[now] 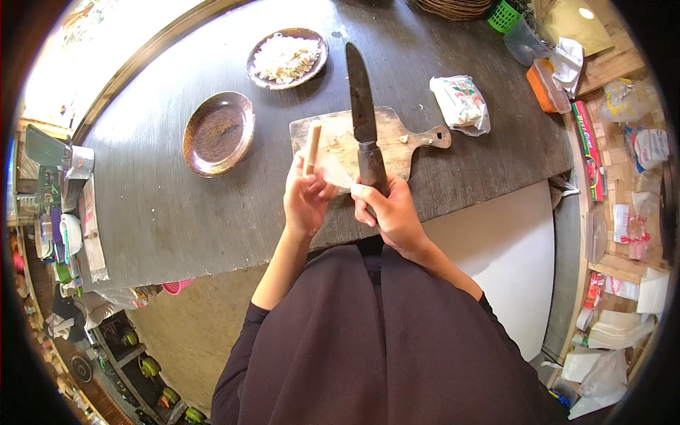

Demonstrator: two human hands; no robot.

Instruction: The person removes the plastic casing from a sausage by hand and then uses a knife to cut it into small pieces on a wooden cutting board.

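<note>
My left hand holds a short tan stick-like piece upright, with thin clear plastic stretched from it toward the other hand. My right hand grips the dark handle of a large knife, blade pointing up and away, and its thumb and finger also pinch the plastic's end. Beneath both hands lies a wooden cutting board with small pale bits on it. Farther back, a brown plate bears a heap of pale shredded food. Another brown plate at the left has nothing heaped on it.
On the dark table, a white printed packet lies right of the board. An orange-filled container and a green basket stand at the back right. Packages line the woven shelf on the right. Various containers crowd the left edge.
</note>
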